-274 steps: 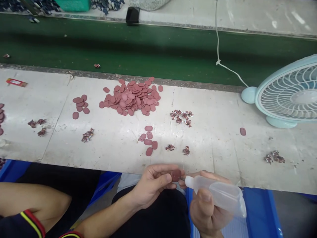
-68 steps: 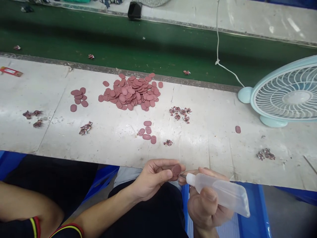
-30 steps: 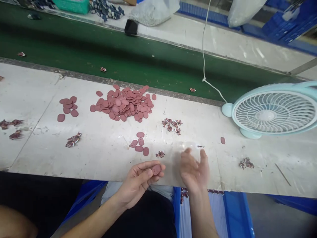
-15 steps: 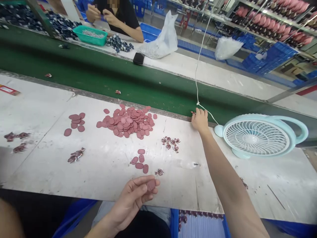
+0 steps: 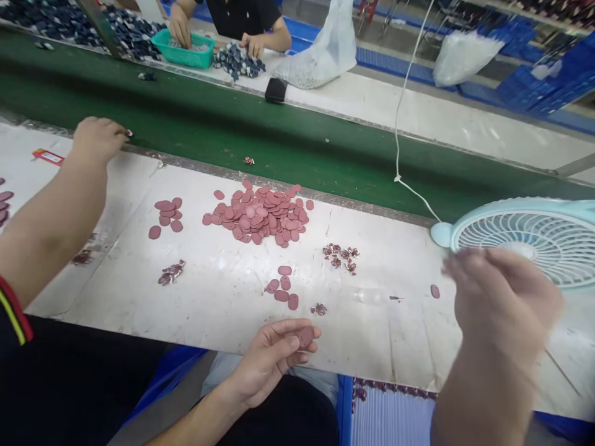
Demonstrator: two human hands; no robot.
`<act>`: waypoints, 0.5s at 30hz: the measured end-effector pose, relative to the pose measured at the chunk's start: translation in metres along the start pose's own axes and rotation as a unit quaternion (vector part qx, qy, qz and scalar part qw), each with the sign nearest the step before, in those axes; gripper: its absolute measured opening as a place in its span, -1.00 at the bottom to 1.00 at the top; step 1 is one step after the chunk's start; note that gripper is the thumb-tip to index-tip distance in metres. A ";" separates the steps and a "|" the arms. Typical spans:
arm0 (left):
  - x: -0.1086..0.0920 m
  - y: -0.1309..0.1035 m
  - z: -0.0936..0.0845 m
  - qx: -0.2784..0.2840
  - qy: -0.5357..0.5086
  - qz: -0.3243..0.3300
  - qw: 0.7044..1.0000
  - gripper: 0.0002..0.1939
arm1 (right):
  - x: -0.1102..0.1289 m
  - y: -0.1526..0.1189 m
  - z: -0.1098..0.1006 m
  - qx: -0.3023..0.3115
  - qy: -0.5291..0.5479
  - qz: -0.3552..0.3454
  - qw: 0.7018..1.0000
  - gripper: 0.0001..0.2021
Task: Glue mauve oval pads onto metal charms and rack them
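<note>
while pinched between thumb and fingers of the left hand (image 5: 274, 359), a single dusty-pink oval piece (image 5: 305, 336) sits at the white bench's (image 5: 209, 310) near edge, about 6 o'clock in view. right hand (image 5: 504, 306) raised at 3 o'clock, blurred, fingers loosely curled before the pale blue fan (image 5: 530, 238); cannot tell whether anything is in it. clear squeeze bottle (image 5: 374, 297) lying on its side on the bench, between the two hands, touched by neither.

risks, judged: light oval could slip from the fingertips and drop off the edge into the lap; fan's air could scatter loose ovals; bottle on its side could leak from its tip.

counts: one big pile of ovals (image 5: 260, 214) at 12 o'clock, too many to count; five in a small group (image 5: 282, 288); roughly seven in another group (image 5: 166, 214) at 10 o'clock; one lone oval (image 5: 435, 291) near the fan. another person's hand (image 5: 97, 137) at 10 o'clock on the bench's far edge.
</note>
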State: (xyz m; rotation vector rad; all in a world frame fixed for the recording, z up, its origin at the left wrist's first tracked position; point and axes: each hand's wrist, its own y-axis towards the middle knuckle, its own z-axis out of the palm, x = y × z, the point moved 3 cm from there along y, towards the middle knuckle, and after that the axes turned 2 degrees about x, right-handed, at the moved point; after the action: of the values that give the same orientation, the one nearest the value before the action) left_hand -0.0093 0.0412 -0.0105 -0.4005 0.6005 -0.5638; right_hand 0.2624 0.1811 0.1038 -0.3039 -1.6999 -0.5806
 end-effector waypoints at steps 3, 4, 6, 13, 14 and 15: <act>0.004 0.002 0.003 0.021 0.018 0.000 1.000 -0.69 | -0.003 -0.097 -0.018 0.202 -0.017 0.106 0.974 -0.85; 0.006 0.003 0.004 0.029 0.029 -0.002 0.999 -0.68 | -0.011 -0.124 -0.019 0.233 -0.013 0.157 0.960 -0.83; 0.011 0.004 0.006 0.042 0.055 -0.005 0.998 -0.68 | -0.028 -0.164 -0.013 0.273 0.006 0.225 0.935 -0.82; 0.018 0.003 0.015 0.060 0.079 0.024 0.995 -0.72 | -0.048 -0.196 0.005 0.291 0.012 0.241 0.926 -0.82; 0.019 0.002 0.016 0.056 0.081 0.027 0.995 -0.73 | -0.047 -0.196 0.005 0.291 0.008 0.237 0.927 -0.83; 0.019 0.002 0.016 0.051 0.084 0.028 0.995 -0.73 | -0.046 -0.197 0.004 0.292 0.006 0.234 0.927 -0.83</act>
State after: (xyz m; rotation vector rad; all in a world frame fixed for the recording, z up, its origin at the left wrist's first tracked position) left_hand 0.0141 0.0346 -0.0076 -0.2400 0.7385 -0.5753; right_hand 0.1696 0.0237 0.0178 -0.2562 -1.6284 0.2800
